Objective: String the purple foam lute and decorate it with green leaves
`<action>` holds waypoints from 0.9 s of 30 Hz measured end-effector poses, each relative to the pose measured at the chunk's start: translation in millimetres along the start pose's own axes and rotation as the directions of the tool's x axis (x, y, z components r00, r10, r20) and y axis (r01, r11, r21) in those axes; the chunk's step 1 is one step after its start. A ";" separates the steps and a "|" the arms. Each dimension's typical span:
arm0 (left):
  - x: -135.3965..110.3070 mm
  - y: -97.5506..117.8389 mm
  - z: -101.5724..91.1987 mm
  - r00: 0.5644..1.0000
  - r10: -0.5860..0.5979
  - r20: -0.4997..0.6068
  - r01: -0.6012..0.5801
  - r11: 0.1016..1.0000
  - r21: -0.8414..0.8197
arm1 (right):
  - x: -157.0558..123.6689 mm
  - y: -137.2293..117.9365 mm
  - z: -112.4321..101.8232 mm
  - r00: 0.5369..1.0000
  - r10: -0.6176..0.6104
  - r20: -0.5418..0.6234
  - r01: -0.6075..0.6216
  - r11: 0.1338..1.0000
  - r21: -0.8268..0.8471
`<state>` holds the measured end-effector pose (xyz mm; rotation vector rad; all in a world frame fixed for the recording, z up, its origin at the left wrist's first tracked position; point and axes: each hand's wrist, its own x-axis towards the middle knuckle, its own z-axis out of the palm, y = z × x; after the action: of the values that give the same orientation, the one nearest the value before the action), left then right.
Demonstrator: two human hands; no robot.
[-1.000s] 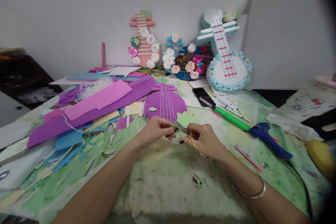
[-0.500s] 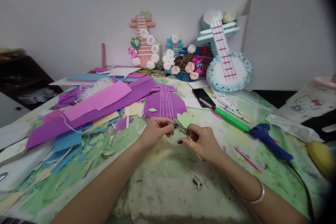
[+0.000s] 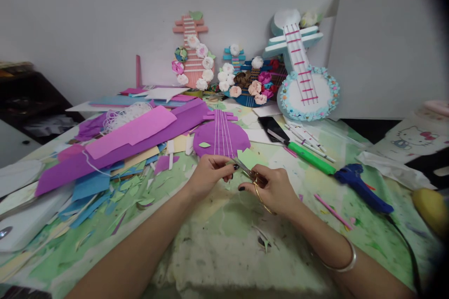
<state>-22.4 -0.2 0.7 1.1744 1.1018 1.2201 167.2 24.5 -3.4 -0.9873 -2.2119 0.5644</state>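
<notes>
My right hand point(image 3: 275, 190) is closed around the gold-coloured handles of a pair of scissors point(image 3: 258, 191). The metal blades point(image 3: 242, 165) point up and left toward my left hand point(image 3: 214, 171). My left thumb and fingers pinch a small piece of green paper at the blade tips, mostly hidden by the fingers. Just behind the scissors is a larger light green paper piece point(image 3: 249, 158). Beyond both hands lies a purple lute-shaped craft point(image 3: 238, 138) with white strings and a small green paper leaf point(image 3: 204, 145) on its left side.
Purple foam sheets point(image 3: 70, 173), pink foam point(image 3: 140, 130) and paper scraps point(image 3: 133, 191) crowd the left. To the right lie a phone point(image 3: 268, 127), a green-handled cutter point(image 3: 312, 159) and a blue glue gun point(image 3: 365, 191) with its cord. Decorated instrument crafts point(image 3: 308, 86) lean against the wall.
The view has shifted very slightly. Both hands keep nearly the same place, and the scissor blades remain beside my left fingertips.
</notes>
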 end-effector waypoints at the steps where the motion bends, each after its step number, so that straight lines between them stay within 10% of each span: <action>1: 0.1 0.1 0.0 1.000 0.000 0.002 0.000 1.000 0.000 | 0.0 0.2 0.1 1.000 0.001 -0.004 -0.001 1.000 -0.001; 27: 2.4 2.8 -10.2 0.997 0.017 0.072 -0.029 0.986 0.164 | 0.4 1.9 -4.2 1.000 0.009 0.025 -0.008 1.000 -0.014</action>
<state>-32.8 2.7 2.6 1.3489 1.1562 1.1125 170.9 26.5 -1.5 -1.0024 -2.2371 0.5689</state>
